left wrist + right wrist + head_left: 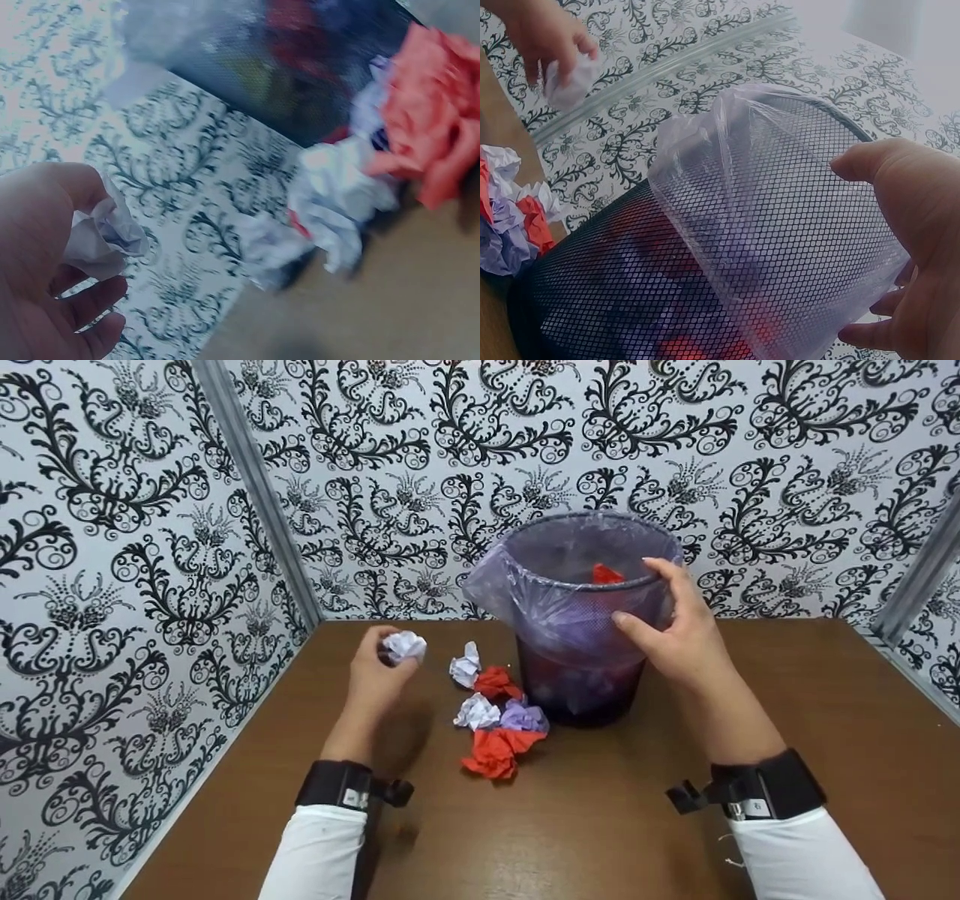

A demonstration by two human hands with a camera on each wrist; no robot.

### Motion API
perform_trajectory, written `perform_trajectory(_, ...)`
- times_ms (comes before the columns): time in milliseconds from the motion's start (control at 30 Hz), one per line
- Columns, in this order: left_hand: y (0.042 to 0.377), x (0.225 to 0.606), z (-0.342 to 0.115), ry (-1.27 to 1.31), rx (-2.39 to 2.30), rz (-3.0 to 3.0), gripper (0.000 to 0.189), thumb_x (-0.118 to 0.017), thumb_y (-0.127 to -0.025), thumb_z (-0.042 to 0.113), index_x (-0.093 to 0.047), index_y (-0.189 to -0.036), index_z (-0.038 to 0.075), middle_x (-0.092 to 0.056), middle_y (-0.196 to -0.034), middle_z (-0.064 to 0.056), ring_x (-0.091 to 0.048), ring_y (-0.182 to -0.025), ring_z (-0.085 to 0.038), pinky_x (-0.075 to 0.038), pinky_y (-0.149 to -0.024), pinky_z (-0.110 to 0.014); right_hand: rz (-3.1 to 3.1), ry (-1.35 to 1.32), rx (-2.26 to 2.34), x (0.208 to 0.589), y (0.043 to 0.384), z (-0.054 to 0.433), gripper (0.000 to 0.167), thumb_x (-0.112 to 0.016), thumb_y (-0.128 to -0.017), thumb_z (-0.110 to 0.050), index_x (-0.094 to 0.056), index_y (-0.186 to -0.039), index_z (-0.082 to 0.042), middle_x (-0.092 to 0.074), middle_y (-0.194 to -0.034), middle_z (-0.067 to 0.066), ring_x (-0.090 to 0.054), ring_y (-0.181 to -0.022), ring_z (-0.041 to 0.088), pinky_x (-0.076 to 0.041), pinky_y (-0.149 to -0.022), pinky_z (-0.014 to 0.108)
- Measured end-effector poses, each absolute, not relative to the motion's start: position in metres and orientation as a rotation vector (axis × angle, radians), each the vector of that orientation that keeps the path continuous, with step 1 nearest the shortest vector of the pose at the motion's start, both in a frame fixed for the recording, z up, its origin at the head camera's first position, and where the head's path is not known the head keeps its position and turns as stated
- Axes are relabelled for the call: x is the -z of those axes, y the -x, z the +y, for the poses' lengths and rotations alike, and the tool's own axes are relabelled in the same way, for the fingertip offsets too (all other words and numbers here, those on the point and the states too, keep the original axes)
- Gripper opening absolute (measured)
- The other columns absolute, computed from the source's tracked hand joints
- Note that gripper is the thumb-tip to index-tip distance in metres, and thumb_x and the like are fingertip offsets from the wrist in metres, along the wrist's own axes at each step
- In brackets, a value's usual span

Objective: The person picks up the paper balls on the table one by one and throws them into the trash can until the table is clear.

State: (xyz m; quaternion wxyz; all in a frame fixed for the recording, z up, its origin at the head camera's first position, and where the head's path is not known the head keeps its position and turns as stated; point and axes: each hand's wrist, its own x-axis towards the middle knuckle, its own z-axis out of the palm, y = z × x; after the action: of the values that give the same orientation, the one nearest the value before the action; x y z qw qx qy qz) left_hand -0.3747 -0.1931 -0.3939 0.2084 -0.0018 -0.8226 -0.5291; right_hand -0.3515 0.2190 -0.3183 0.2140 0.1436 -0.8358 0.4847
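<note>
A crumpled white paper ball (406, 648) is pinched in my left hand (379, 671), held up to the left of the other paper balls. My right hand (686, 634) holds the right side of a black mesh wastebasket (581, 690), thumb on the outside and fingers at the rim. A translucent plastic bag (555, 619) lines the basket and folds over its rim. Red and purple paper shows through the mesh in the right wrist view. Beside the basket lie white balls (477, 711), red balls (499, 751) and a purple ball (523, 717).
The brown table (585, 825) carries the basket and the loose paper. Patterned wall panels (390, 495) enclose its back and left side. A loose flap of the bag (487, 577) sticks out on the basket's left.
</note>
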Motion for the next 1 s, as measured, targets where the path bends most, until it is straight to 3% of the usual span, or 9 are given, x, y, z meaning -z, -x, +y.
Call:
perform_trajectory(400, 0.372, 0.316, -0.193, 0.117, 1.578, -2.219, 0.058, -0.079, -0.086, 0.016, -0.05, -0.136, 0.013, -0.055, -0.136, -0.017, -0.059, -0.119, -0.029, -0.059, -0.098, -0.039, -2.296, -0.411, -1.361, 0.321, 0.353, 0.221, 0.081, -0.083, -0.086, -0.037, -0.04, -0.154, -0.027, -0.04, -0.159, 0.01, -0.043, -0.143, 0.039, -0.033, -0.117, 0.069)
perform_trajectory(667, 0.37, 0.249, -0.174, 0.24, 1.441, -2.281, 0.052, -0.073, -0.087, 0.014, -0.05, -0.134, 0.017, -0.058, -0.127, -0.01, -0.064, -0.105, -0.026, -0.063, -0.082, -0.032, -2.276, -0.434, -1.311, 0.321, 0.354, 0.219, 0.077, -0.082, -0.086, -0.031, -0.043, -0.153, -0.026, -0.043, -0.156, 0.009, -0.041, -0.143, 0.035, -0.032, -0.119, 0.065)
perform_trajectory(1000, 0.371, 0.197, -0.136, 0.247, 1.505, -2.289, 0.051, -0.073, -0.092, 0.014, -0.05, -0.137, 0.021, -0.055, -0.132, -0.007, -0.064, -0.106, -0.022, -0.061, -0.088, -0.031, -2.286, -0.432, -1.299, 0.32, 0.354, 0.221, 0.08, -0.083, -0.086, -0.033, -0.041, -0.154, -0.028, -0.038, -0.161, 0.009, -0.038, -0.147, 0.039, -0.029, -0.12, 0.069)
